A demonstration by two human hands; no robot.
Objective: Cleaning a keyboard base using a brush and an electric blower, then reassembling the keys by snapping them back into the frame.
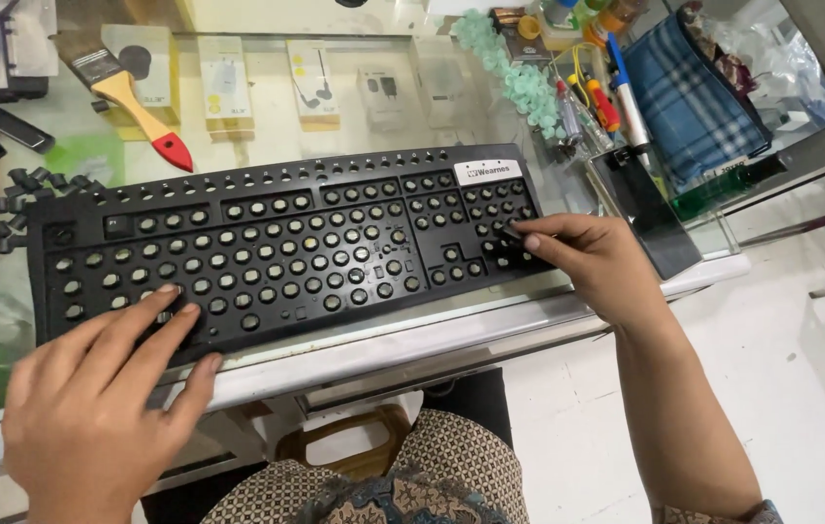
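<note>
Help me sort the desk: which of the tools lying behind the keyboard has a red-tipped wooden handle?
The paintbrush at the back left, above the keyboard. It alone has bristles and a wooden handle; the pens at the back right are plastic.

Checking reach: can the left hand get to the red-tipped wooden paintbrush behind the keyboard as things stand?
Probably yes. The left hand rests on the black keyboard frame stripped of its keycaps; the red-tipped wooden paintbrush lies uncovered on the glass beyond it.

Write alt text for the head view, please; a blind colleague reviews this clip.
Two bare hands rest on a black keyboard stripped of its keycaps, on a glass counter: the left hand presses its near-left corner, the right hand pinches at its right end. A red-handled paintbrush lies behind.
</note>
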